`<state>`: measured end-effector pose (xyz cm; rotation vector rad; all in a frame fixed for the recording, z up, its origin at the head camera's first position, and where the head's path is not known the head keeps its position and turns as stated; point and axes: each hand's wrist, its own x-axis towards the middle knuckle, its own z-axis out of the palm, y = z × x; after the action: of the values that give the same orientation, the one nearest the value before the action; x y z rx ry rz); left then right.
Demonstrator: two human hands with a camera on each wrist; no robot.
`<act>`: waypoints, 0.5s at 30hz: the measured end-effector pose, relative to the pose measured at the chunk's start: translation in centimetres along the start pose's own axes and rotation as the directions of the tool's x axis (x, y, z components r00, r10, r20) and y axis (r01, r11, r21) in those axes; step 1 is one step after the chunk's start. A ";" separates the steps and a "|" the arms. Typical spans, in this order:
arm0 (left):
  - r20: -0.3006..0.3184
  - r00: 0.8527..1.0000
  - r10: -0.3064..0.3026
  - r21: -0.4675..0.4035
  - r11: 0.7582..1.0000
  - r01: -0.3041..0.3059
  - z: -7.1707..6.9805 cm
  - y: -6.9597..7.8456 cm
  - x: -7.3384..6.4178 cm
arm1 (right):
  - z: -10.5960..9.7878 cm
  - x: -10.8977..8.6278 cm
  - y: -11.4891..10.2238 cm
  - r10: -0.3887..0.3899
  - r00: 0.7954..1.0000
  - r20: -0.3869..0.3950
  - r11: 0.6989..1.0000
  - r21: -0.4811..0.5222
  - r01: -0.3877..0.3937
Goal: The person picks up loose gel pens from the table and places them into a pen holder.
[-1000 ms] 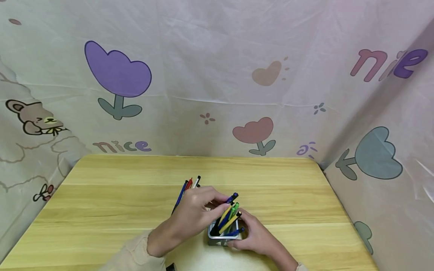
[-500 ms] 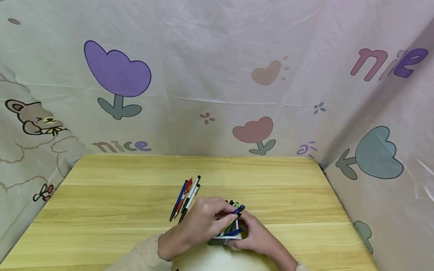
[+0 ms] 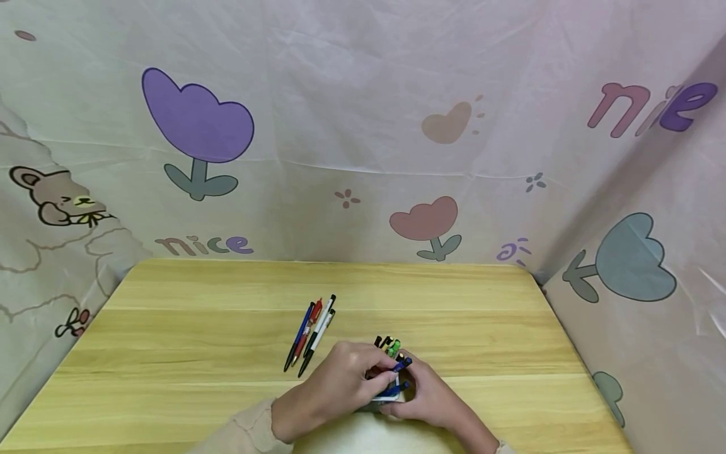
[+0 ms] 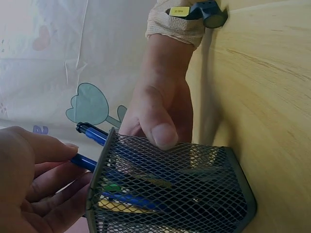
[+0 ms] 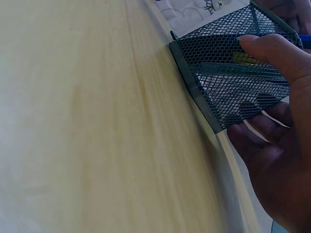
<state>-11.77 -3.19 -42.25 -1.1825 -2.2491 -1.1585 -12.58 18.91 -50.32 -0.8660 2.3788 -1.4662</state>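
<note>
A dark wire-mesh pen holder [image 4: 170, 179] stands on the table with several pens in it. My right hand [image 3: 431, 394] grips its side; in the right wrist view the thumb and fingers [image 5: 269, 51] lie on the mesh. My left hand [image 3: 340, 381] is over the rim, pinching a blue pen [image 4: 85, 161] that reaches down into the holder. Another blue pen [image 4: 92, 132] leans at the corner nearer the right hand. Green, yellow and black pen tops [image 3: 391, 345] stick out behind my left fingers. The left hand hides much of the holder in the head view.
Left of the holder lie a blue pen [image 3: 299, 336], a red pen [image 3: 307, 332] and two white-and-black pens [image 3: 317, 340], side by side on the wooden table [image 3: 198, 353]. A patterned cloth [image 3: 340, 126] hangs behind and at both sides.
My left hand has moved right and down with the blue pen, lowering it into the holder. The pens lying on the table have come fully into sight. My right hand stays put.
</note>
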 end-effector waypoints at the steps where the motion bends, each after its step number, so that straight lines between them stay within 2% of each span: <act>1: 0.005 1.000 -0.006 0.003 1.000 0.006 0.1 0.0 0.0 | 0.0 0.0 0.0 -0.001 1.000 -0.002 1.000 -0.002 0.001; 15: 0.076 0.994 -0.076 0.064 0.995 0.071 0.5 -0.1 -0.5 | 0.0 0.0 -0.2 -0.015 1.000 -0.008 1.000 -0.011 0.015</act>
<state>-11.55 -3.08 -42.87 -1.1493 -2.3878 -1.0797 -12.50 18.87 -50.18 -0.8839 2.3937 -1.4661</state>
